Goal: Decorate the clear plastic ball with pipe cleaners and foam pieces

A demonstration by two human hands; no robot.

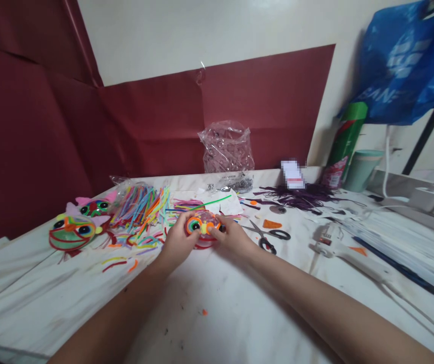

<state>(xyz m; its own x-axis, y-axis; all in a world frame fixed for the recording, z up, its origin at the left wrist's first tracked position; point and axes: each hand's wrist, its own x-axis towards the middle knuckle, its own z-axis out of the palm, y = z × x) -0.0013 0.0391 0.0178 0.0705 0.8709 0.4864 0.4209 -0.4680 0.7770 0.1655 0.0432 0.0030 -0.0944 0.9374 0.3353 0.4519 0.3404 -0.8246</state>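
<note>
Orange scrap (204,312) on the tabletop (217,283), lower centre of frame. Glue gun (360,264), right of frame; its label is too small to read. Centre of frame: small craft face (203,229), orange eye rims, yellow nose, gripped from both sides. Left hand (179,240): partly closed on its left side, thumb at the front. Right hand (236,236): curled around its right side, thumb likewise at the front. Scissors (262,234) just right of the right hand, blades parted. Beyond, left of centre: bundle of pipe cleaners (139,205). Clear plastic bag (226,146), upper centre: dark print, illegible. Blue bag (406,60), upper right: white capitals, "AN" readable, remainder uncertain.
</note>
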